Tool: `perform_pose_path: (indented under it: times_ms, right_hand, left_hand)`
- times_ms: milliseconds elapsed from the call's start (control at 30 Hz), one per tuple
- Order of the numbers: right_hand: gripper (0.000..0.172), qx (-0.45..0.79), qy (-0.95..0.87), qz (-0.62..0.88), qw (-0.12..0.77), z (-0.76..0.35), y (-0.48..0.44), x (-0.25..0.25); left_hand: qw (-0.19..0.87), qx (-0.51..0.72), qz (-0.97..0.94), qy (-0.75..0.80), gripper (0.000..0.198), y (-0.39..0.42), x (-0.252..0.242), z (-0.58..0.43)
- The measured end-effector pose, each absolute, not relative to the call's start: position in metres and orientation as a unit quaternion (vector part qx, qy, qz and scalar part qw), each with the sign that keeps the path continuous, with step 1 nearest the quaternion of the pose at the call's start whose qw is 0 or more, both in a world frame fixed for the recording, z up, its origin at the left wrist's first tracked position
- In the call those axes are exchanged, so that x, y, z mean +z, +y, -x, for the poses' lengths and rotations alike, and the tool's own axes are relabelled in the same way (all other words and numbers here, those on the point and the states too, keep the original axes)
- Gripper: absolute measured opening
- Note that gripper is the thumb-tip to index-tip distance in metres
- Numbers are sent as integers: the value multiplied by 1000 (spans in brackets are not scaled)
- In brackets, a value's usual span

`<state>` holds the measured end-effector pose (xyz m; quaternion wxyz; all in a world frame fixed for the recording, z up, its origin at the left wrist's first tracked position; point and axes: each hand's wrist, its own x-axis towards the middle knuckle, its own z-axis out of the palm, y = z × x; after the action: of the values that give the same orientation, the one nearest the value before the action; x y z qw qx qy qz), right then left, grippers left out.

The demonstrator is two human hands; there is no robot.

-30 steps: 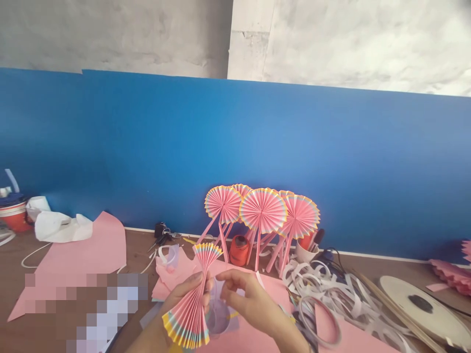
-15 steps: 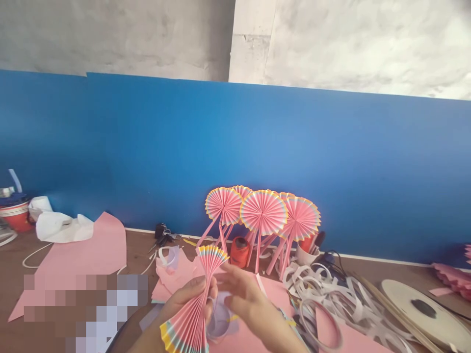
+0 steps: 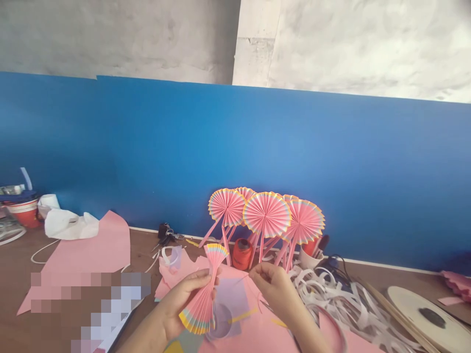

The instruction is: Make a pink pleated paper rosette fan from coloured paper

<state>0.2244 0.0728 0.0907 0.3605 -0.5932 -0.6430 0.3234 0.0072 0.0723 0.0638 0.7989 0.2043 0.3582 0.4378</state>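
Work piece: a pleated pink paper fan (image 3: 203, 309), tips banded in yellow and blue. It hangs above the cluttered bench, gathered at its waist and flaring at both ends. Long axis runs from 7 o'clock (wide flare, nearest the wearer) to 1 o'clock (narrower flare).

Left hand (image 3: 184, 296): in contact, reaching in from 8 o'clock. Thumb on the near face at the waist, other fingers behind; grip firm-looking.

Right hand (image 3: 275, 289): not touching the fan. Thumb and index tips are pressed together, apparently on a thin strand (image 3: 243, 279), which slants off toward 8 o'clock, fan side. Where the strand meets the paper cannot be made out.

Key relation: from the right fingertips, the fan's waist lies at 9 o'clock, across a short gap. The strand's line therefore crosses the pleats rather than following them. Left is the nearer hand.

Surroundings, from the waist: red spool (image 3: 243, 254) toward 2 o'clock, pleated rosettes (image 3: 267, 215) behind it; clear tape roll (image 3: 222, 321) between 5 and 6 o'clock. Curled white strips (image 3: 331, 294) at 3 o'clock, past the right hand.
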Motion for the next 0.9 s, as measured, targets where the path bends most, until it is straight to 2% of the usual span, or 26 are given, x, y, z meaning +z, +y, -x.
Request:
perform_pose_path:
  times_ms: [100,233,467,533,667,767,900]
  right_hand:
    - [18,233,-666,632,322,-212,66,94]
    - [18,288,-680,601,304,-195,59,97]
    - [21,359,-674,548,342,-187,55,95]
    - [20,359,-676,544,345,-188,54,95]
    - [18,325,-697,558,312,-194,53,97]
    - [13,262,-716,594,255,-200,51,101]
    - [19,159,-739,626,191,-206,45,107]
  left_hand:
    - [790,428,-205,388,23,69,67,-10]
    - [795,400,-225,397,23,62,71,-15]
    - [819,376,-220,373,11,59,69,-21]
    - [811,377,-238,378,7,59,67,-21]
    - [792,372,-305,376,13,60,63,-21]
    - [744,390,-342,420,15,63,60,-20]
    - [590,446,-442,508,7,67,61,-18]
